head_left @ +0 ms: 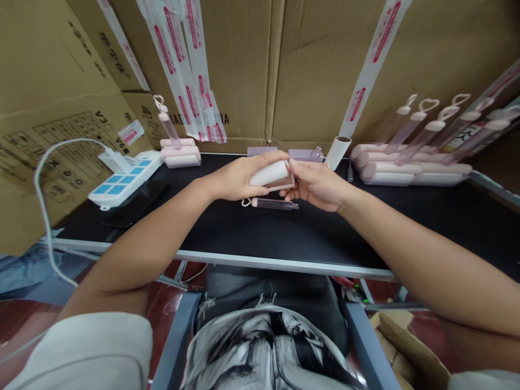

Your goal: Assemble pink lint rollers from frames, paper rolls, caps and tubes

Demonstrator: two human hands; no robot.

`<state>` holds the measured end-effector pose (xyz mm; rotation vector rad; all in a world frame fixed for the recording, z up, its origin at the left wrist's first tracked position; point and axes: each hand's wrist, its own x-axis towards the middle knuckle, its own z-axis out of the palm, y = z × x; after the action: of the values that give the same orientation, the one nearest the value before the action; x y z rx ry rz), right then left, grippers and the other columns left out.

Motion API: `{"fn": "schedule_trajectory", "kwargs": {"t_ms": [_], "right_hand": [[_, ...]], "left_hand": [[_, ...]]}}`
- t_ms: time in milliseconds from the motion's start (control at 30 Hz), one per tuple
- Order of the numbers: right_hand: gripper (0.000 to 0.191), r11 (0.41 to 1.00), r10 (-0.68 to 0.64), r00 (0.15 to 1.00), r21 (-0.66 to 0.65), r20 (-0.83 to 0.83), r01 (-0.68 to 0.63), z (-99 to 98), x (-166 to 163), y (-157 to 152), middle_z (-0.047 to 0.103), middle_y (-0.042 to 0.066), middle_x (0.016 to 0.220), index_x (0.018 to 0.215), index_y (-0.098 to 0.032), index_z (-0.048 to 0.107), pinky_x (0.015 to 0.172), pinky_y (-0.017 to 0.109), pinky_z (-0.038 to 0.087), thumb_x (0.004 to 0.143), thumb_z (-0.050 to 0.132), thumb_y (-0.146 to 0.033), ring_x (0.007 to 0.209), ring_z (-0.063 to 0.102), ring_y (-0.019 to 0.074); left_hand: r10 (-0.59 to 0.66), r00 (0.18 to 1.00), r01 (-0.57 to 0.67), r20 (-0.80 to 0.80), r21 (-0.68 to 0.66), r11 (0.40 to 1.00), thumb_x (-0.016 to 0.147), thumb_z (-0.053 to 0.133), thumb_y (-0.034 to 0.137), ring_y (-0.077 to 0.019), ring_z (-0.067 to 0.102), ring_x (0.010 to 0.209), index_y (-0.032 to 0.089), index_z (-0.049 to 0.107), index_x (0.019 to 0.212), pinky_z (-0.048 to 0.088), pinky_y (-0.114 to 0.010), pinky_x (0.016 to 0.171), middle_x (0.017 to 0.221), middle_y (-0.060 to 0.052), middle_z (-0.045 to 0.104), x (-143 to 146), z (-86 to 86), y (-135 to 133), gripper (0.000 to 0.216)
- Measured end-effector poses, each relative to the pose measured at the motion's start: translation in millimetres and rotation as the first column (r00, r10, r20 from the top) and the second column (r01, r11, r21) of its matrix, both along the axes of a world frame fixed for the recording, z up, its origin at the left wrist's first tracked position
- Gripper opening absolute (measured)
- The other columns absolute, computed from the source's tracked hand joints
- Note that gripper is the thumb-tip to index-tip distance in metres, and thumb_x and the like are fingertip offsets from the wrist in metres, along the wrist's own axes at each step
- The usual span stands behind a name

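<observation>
Over the middle of the black table, my left hand (247, 176) is closed around a pale pink-and-white rounded casing (270, 174) with an open frame along its lower side. My right hand (319, 184) grips the right end of the same casing, its thumb on top and its fingers curled below. Some of the casing is hidden by the fingers. Just under it lies a clear purplish handle (274, 204) with a heart-shaped loop at its left end. Behind my hands are purplish translucent pieces (262, 151), partly covered.
A white roll (338, 153) stands behind my right hand. Several pink rollers with upright heart-loop handles (412, 165) sit at right; another roller (181, 153) is back left. A power strip (125, 180) with a cable and a dark phone-like slab (138, 203) lie left. Cardboard (239, 70) walls the back.
</observation>
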<state>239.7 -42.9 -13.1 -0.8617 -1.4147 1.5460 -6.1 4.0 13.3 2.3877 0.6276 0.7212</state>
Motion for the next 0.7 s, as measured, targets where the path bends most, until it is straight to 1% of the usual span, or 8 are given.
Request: {"fn": "schedule_trajectory", "kwargs": {"t_ms": [67, 133, 267, 367, 433, 567, 700], "right_hand": [[0.057, 1.000, 0.012, 1.000, -0.001, -0.006, -0.012, -0.7, 0, 0, 0.084, 0.008, 0.096, 0.095, -0.020, 0.073, 0.064, 0.028, 0.065, 0.078, 0.093, -0.071, 0.073, 0.075, 0.0167], [0.059, 1.000, 0.013, 1.000, -0.014, -0.012, -0.013, -1.0, -1, 0, 0.083, 0.008, 0.094, 0.093, -0.020, 0.074, 0.066, 0.028, 0.066, 0.073, 0.097, -0.070, 0.074, 0.076, 0.0168], [0.060, 0.999, -0.032, 0.999, -0.028, -0.034, 0.031, -1.1, -4, -1, 0.080, 0.005, 0.085, 0.088, -0.020, 0.072, 0.068, 0.027, 0.068, 0.066, 0.102, -0.068, 0.074, 0.077, 0.0166], [0.061, 0.999, -0.051, 0.998, -0.021, -0.036, 0.050, -1.6, -7, -2, 0.080, 0.005, 0.086, 0.085, -0.020, 0.069, 0.068, 0.028, 0.068, 0.066, 0.101, -0.068, 0.073, 0.076, 0.0158], [0.060, 0.999, -0.050, 0.998, -0.013, -0.029, 0.050, -1.8, -8, -3, 0.080, 0.005, 0.085, 0.086, -0.020, 0.069, 0.068, 0.029, 0.069, 0.067, 0.100, -0.069, 0.074, 0.077, 0.0169], [0.061, 0.999, -0.045, 0.998, -0.016, -0.037, 0.044, -2.4, -10, -3, 0.080, 0.005, 0.086, 0.086, -0.020, 0.068, 0.068, 0.029, 0.069, 0.066, 0.101, -0.068, 0.076, 0.079, 0.0184], [0.064, 0.996, -0.084, 0.995, -0.033, -0.046, 0.083, -6.1, -12, -2, 0.082, 0.008, 0.091, 0.081, -0.020, 0.061, 0.067, 0.028, 0.070, 0.064, 0.103, -0.065, 0.084, 0.083, 0.0216]], "left_hand": [[-0.005, 1.000, 0.005, 0.000, 0.017, 1.000, 0.072, 0.095, 0.030, -0.0363, 0.064, 0.144, 0.027, 0.070, 0.144, 0.044, -0.047, 0.129, 0.154, -0.010, 0.069, 0, 0.7, 0, 0.076], [-0.021, 1.000, 0.022, -0.021, 0.056, 0.998, 0.075, 0.093, 0.030, -0.0351, 0.065, 0.143, 0.027, 0.070, 0.145, 0.044, -0.046, 0.128, 0.154, -0.011, 0.069, 0, 1.7, -1, 0.073], [-0.005, 0.995, 0.018, -0.097, 0.128, 0.992, 0.082, 0.086, 0.031, -0.0335, 0.066, 0.142, 0.027, 0.066, 0.150, 0.046, -0.045, 0.126, 0.156, -0.011, 0.068, -1, 4.5, -5, 0.070], [0.039, 0.986, -0.016, -0.159, 0.146, 0.989, 0.084, 0.083, 0.030, -0.0335, 0.067, 0.140, 0.029, 0.063, 0.152, 0.048, -0.044, 0.122, 0.157, -0.010, 0.067, -1, 6.8, -8, 0.070], [0.059, 0.981, -0.029, -0.186, 0.159, 0.987, 0.084, 0.082, 0.029, -0.0336, 0.067, 0.138, 0.030, 0.062, 0.152, 0.049, -0.043, 0.119, 0.156, -0.010, 0.067, -1, 8.0, -9, 0.071], [0.083, 0.965, -0.028, -0.248, 0.217, 0.976, 0.085, 0.079, 0.025, -0.0334, 0.069, 0.135, 0.031, 0.058, 0.156, 0.050, -0.041, 0.116, 0.155, -0.009, 0.068, -2, 9.3, -11, 0.074], [0.133, 0.930, -0.026, -0.343, 0.298, 0.954, 0.090, 0.073, 0.026, -0.0328, 0.070, 0.134, 0.034, 0.051, 0.163, 0.052, -0.039, 0.113, 0.160, -0.008, 0.065, -3, 9.0, -11, 0.077]]}}
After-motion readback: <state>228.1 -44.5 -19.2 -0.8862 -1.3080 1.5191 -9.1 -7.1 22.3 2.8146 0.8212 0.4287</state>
